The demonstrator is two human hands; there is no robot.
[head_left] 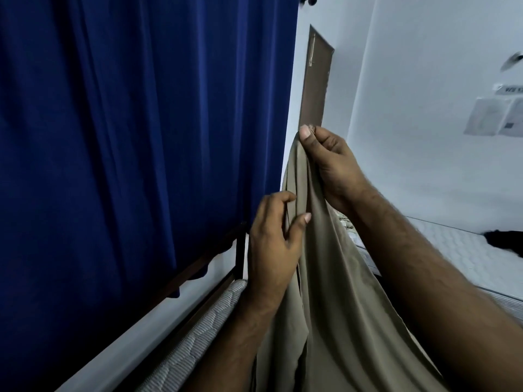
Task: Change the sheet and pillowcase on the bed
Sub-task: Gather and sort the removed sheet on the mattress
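A beige sheet [331,292] hangs in long folds in front of me, lifted above the bed. My right hand [331,162] pinches its top corner between thumb and fingers, held high. Lower down, my left hand [271,244] grips a fold of the same sheet along its left edge, thumb on the front of the cloth. The bare quilted white mattress [458,256] lies to the right behind the sheet, and another strip of the mattress [195,335] shows at lower left inside the dark bed frame [240,250].
A dark blue curtain [127,137] fills the left side, hanging down to the bed frame. A brown door [317,80] stands in the white wall ahead. Papers [492,114] are stuck on the right wall. A black item [506,239] lies on the mattress at far right.
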